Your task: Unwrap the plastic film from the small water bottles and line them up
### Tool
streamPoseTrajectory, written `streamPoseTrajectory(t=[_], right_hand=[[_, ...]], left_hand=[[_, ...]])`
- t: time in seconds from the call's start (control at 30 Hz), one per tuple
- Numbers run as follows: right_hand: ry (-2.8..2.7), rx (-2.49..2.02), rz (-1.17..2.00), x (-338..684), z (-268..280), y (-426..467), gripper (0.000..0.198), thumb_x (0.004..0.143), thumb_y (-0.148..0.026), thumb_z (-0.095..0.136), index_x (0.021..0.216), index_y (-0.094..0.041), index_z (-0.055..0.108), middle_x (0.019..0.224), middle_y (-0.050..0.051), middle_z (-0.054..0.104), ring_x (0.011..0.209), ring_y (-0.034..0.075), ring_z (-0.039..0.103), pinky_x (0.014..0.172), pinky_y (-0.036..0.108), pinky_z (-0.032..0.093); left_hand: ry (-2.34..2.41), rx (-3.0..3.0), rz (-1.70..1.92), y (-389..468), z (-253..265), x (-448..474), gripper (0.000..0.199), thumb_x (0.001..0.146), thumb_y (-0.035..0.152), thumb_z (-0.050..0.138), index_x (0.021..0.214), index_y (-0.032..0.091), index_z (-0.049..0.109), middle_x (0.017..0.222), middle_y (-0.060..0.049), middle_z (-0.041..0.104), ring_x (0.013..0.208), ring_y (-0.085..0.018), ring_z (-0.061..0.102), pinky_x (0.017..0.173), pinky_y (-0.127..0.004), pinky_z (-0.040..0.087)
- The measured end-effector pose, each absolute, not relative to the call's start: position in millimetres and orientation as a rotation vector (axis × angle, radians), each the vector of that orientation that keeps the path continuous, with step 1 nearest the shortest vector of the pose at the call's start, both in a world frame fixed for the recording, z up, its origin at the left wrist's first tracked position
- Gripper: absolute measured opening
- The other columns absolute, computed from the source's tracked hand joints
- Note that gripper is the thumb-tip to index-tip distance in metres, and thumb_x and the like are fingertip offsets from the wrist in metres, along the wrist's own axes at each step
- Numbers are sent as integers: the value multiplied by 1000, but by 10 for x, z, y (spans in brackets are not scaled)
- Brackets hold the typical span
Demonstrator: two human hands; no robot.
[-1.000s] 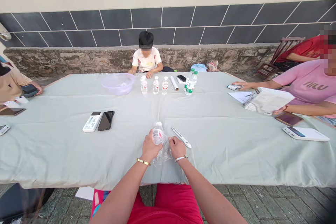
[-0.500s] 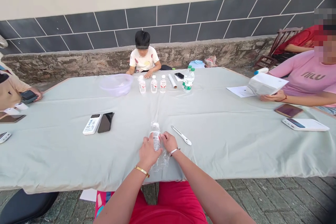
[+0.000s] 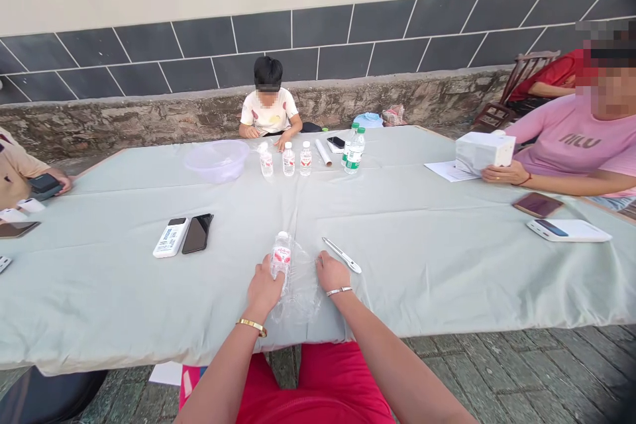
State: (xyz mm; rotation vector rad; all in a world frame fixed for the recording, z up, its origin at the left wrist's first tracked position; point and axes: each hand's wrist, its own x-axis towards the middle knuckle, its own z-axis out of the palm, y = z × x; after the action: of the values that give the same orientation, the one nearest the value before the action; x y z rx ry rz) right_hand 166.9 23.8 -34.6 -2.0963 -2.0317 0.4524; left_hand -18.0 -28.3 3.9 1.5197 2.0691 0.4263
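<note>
My left hand point(image 3: 264, 291) is closed around a small clear plastic bottle point(image 3: 281, 255) with a white cap and a red-and-white label. The bottle tilts a little on the cloth near the table's front edge. A crumpled sheet of clear plastic film point(image 3: 302, 281) lies between my hands, beside the bottle. My right hand point(image 3: 332, 273) is closed in a pinch at the film's right side; its fingertips are partly hidden. Close by on the right lies a white utility knife point(image 3: 342, 256).
A power bank point(image 3: 170, 237) and a phone point(image 3: 197, 234) lie left. Farther back stand a purple basin point(image 3: 216, 165), small bottles point(image 3: 289, 160), a film roll point(image 3: 324, 152) and green-capped bottles point(image 3: 354, 152). People sit around the cloth-covered table; one at right holds a white box point(image 3: 479, 152).
My left hand has moved the bottle left, away from the film, and its label now faces me. My right hand has shifted slightly right. The person at right has turned the white box.
</note>
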Motion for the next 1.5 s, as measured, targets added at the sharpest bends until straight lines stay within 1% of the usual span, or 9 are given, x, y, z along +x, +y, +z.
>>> streamPoseTrajectory(t=[0.2,0.4,0.53,0.8,0.93,1.1,1.2,1.33,1.5], right_hand=[[-2065,-1670,248,1596,-117,164,43,82,-3,35,114,-17,59,111,12,62,105,23,56,91,34,40],[-2079,-1450,657,1225,-133,167,31,75,-3,38,82,-19,63,84,3,66,80,15,60,78,25,46],[-2033,-1646,621,1234,-329,336,41,75,-1,37,103,-16,63,109,8,64,102,17,57,91,29,42],[-2329,-1756,490,1223,-445,151,66,90,-55,37,145,-19,33,152,15,26,140,32,22,111,45,19],[-2417,-1724,400,1220,-456,89,68,88,-60,36,145,-23,33,154,14,20,141,33,18,112,48,14],[-2450,-1720,452,1264,-417,128,66,88,-57,41,146,-26,31,155,13,19,142,33,16,112,47,14],[-2451,-1794,527,1210,-310,181,63,87,-45,50,145,-29,32,154,13,21,141,34,17,111,52,15],[-2532,-1789,472,1174,-107,327,55,82,-21,58,135,-29,47,152,12,27,141,32,20,109,53,18],[-2723,-1590,541,1386,50,581,46,76,-3,50,114,-24,66,120,11,62,112,24,56,95,36,40]], left_hand=[[2037,1751,280,-283,95,-120,55,86,32,37,141,28,35,118,-11,54,95,-23,61,75,-31,44],[2004,1747,307,-281,73,-165,54,87,32,37,141,28,35,117,-11,56,95,-24,61,75,-30,43],[2009,1700,274,-297,60,-266,53,88,34,32,141,29,35,114,-10,57,94,-22,61,76,-29,43],[2190,1661,324,-165,207,-302,53,88,38,37,138,23,39,137,-15,47,120,-28,48,91,-37,40],[2084,1733,309,-62,155,-391,77,69,52,63,138,26,38,148,-13,34,134,-31,33,94,-37,40],[2150,1431,433,-4,27,-994,51,85,43,43,129,19,45,132,-14,53,119,-24,52,94,-33,40],[2150,1391,434,22,25,-1238,45,89,46,33,120,19,51,117,-13,64,107,-24,60,86,-32,44],[2125,1368,471,24,-11,-1169,58,76,60,53,116,18,49,109,-14,67,103,-30,62,79,-34,45],[2054,1211,612,-139,-161,-933,53,82,59,42,112,15,45,103,-16,67,83,-25,67,61,-31,48]])
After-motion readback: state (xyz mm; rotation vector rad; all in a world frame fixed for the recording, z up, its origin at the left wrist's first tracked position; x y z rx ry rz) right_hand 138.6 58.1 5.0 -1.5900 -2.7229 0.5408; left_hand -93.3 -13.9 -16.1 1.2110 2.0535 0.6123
